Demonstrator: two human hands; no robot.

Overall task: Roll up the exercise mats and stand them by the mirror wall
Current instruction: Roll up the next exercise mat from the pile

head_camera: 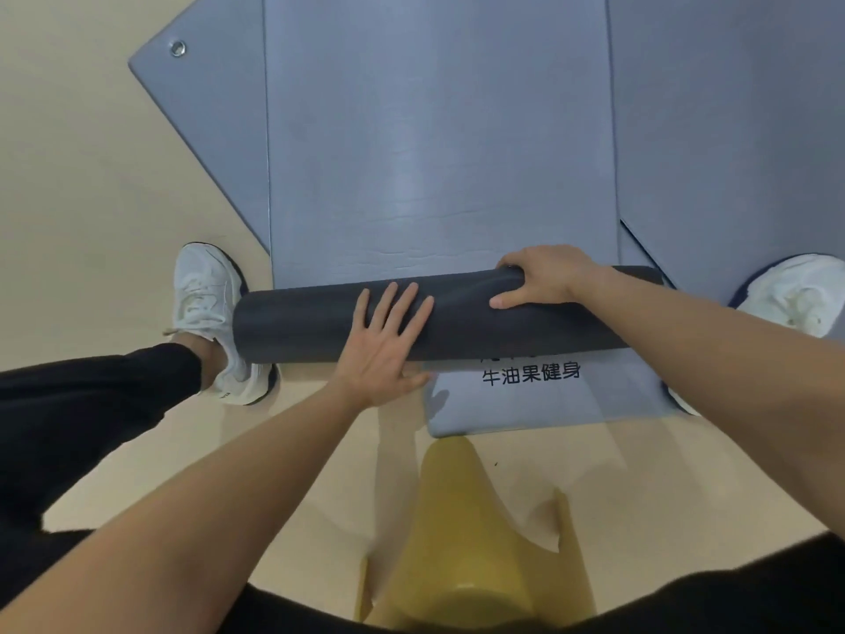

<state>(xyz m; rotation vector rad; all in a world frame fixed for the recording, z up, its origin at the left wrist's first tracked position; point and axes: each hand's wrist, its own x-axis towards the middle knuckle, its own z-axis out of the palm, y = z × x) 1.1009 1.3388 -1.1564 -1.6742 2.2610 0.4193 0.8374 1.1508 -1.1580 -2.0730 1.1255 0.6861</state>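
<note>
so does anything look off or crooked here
Yes. The roll sits skewed across its mat, and its left end overhangs the mat's edge. The grommet mat beneath fans out at an angle, not stacked square. The left hand lies flat on the roll; the right hand grips it.

Two hands (384, 350) (544, 279), two white shoes (208, 304) (795, 295), at least three mats (439, 153) (205, 121) (731, 130).

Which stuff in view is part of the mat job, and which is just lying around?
Job: dark roll, pressed by left hand, gripped by right hand; middle mat; left mat; right mat; printed mat.
Lying about: white shoes; blurry yellow object.
</note>
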